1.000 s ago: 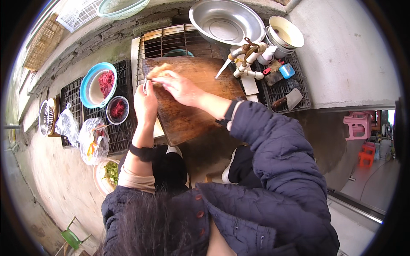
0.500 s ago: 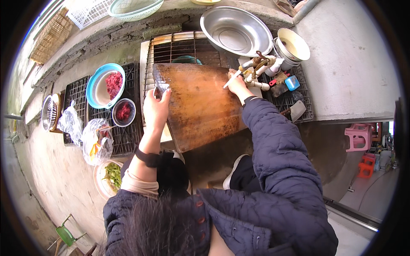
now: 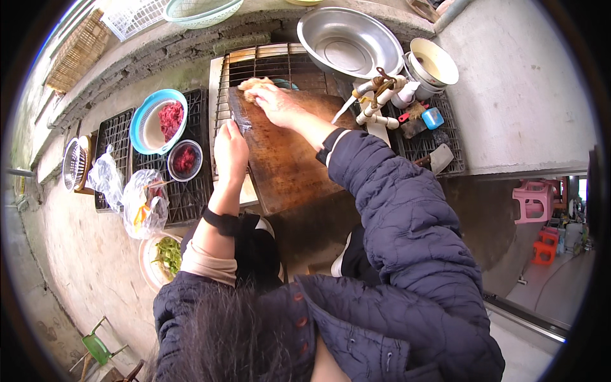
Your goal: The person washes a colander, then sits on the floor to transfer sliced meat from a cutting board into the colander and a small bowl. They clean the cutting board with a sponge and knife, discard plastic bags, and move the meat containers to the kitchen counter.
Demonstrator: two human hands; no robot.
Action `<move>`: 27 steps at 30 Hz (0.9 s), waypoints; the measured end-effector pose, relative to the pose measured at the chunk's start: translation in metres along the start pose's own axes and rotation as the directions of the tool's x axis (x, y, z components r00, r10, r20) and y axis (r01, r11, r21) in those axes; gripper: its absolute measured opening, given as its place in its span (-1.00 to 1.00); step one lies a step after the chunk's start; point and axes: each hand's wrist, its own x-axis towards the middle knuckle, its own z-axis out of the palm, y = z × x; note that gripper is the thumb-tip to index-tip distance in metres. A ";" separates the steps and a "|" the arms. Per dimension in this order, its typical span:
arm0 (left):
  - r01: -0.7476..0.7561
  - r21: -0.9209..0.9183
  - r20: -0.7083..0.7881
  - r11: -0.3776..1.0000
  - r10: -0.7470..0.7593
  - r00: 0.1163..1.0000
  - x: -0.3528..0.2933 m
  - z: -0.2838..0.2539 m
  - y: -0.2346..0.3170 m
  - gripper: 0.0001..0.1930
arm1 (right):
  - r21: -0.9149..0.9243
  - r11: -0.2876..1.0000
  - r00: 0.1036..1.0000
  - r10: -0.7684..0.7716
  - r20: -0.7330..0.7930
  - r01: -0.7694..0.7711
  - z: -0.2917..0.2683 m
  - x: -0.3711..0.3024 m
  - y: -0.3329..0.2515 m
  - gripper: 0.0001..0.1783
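A large, wet wooden cutting board is tilted over a metal rack. My left hand grips its left edge, with thumb and fingers at the border beside a shiny wet patch. At the board's far left corner, my right hand presses down on a tan, crumpled wad that looks like a rag or scrubber. My right forearm crosses above the board. Right of the board stand white tap pipes, with a thin white spout pointing at its edge.
A big steel basin sits behind the board, with stacked bowls beside it. A cleaver lies on the right rack. To the left are a blue basket and a steel bowl with red meat, and plastic bags.
My right hand has swept with the tan wad from the board's right edge near the tap to its far left corner. My left hand stays at the left edge, fingers slightly lower.
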 end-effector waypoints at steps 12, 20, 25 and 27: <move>0.147 -0.009 0.008 0.989 -0.147 0.989 0.002 0.004 -0.012 -0.50 | 0.081 0.996 0.990 -0.053 0.132 0.042 -0.046 -0.149 -0.117 -0.80; 0.052 -0.071 0.098 0.996 -0.045 0.994 -0.005 -0.003 -0.006 -0.45 | -0.241 0.960 0.982 0.106 -0.157 -0.142 -0.089 -0.186 0.027 -0.70; 0.049 -0.064 0.066 0.997 -0.045 0.997 -0.004 -0.001 0.001 -0.51 | -0.037 0.882 0.870 0.456 -0.187 -0.470 -0.066 -0.116 0.072 -0.75; 0.076 -0.056 0.065 0.996 -0.072 0.995 -0.003 0.000 0.001 -0.54 | -0.176 0.969 0.979 0.149 -0.138 -0.173 -0.054 -0.091 0.042 -0.79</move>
